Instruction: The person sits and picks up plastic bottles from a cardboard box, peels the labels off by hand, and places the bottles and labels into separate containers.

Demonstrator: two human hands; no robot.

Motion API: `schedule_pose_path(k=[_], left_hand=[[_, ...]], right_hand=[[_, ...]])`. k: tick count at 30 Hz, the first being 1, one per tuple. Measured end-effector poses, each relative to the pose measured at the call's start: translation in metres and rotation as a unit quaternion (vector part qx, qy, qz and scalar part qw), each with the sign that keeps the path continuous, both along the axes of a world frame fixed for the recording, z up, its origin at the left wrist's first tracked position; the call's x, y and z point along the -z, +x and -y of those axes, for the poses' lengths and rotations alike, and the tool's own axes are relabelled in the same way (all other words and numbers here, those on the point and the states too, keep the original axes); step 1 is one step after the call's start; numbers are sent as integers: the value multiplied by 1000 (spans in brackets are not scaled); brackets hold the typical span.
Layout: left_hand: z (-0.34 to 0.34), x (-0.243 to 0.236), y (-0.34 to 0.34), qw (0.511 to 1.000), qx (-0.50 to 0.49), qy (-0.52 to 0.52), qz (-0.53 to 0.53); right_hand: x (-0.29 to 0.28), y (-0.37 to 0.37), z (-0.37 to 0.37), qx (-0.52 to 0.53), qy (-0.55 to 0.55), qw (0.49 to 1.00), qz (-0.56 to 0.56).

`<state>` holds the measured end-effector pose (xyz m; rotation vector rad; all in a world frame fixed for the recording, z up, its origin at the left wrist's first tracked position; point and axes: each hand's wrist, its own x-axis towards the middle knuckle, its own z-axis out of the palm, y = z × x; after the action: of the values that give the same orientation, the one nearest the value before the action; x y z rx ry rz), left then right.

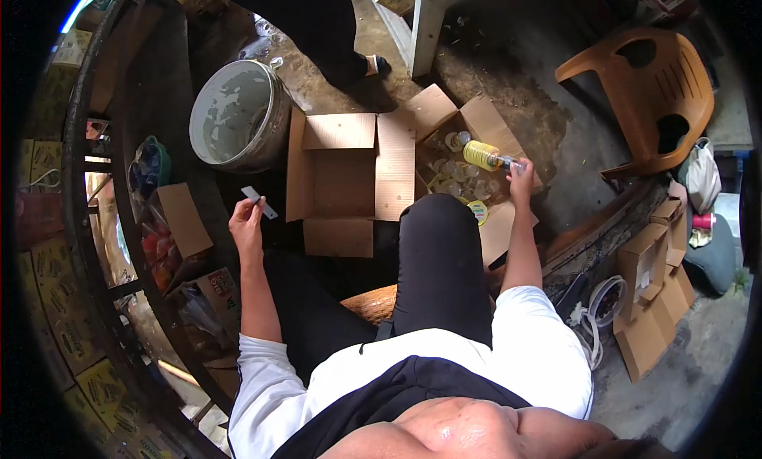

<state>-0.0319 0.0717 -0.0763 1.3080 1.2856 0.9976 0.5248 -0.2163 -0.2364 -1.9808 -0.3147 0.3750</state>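
My right hand (520, 175) grips the neck of a clear bottle of yellow liquid (486, 156), held sideways over an open cardboard box (484, 125) that holds several similar bottles (456, 175). Off to the left, my left hand (248, 218) is raised and pinches a small grey flat strip (259, 201). In front of my knees sits a second open cardboard box (341, 177), which looks empty. I sit on a woven seat (373, 302), wearing black trousers and a white top.
A large grey bucket (238, 113) stands at the upper left beside a person's dark leg and sandal (357, 58). An orange plastic chair (647, 94) is at the upper right. Flattened cartons (647, 296) lie right. Boxes and a metal rack (119, 221) line the left.
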Motion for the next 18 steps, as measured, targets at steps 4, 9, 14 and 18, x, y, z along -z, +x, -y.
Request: schedule_pose_path(k=[4, 9, 14, 18], left_hand=[[9, 17, -32, 995, -62, -64, -52], [-7, 18, -3, 988, -64, -3, -139], [-21, 33, 4, 982, -36, 40, -179], [-23, 41, -10, 978, -50, 62, -195]], right_hand=[[-13, -28, -41, -135, -132, 958, 218], [5, -37, -75, -222, -183, 927, 239], [26, -25, -95, -226, -277, 916, 184], [-41, -27, -150, -290, -458, 815, 207]])
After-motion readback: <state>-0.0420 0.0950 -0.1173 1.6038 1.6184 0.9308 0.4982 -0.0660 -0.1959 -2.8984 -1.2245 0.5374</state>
